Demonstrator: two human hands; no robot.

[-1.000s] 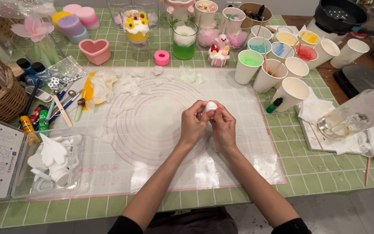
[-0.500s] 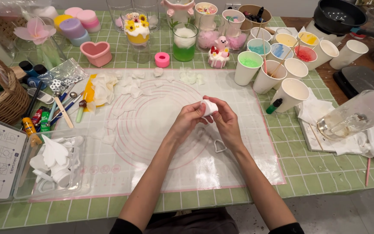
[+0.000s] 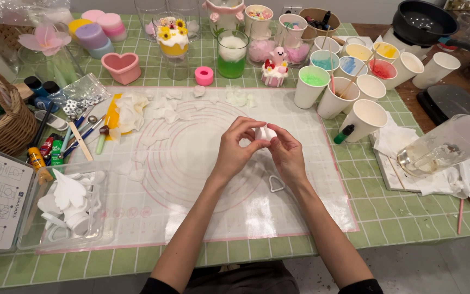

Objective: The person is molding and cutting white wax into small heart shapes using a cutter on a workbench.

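A small white piece (image 3: 265, 132) is pinched between the fingertips of both hands, left hand (image 3: 236, 149) and right hand (image 3: 288, 155), raised above the middle of the mat (image 3: 191, 163) on the bench (image 3: 409, 218). A cutter (image 3: 274, 183) lies just beside the right wrist.

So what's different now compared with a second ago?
Both hands, left hand and right hand, have parted slightly while still pinching the small white piece. A white teardrop cutter, earlier hidden under the hands, now shows on the mat. Cups and tools stayed put.
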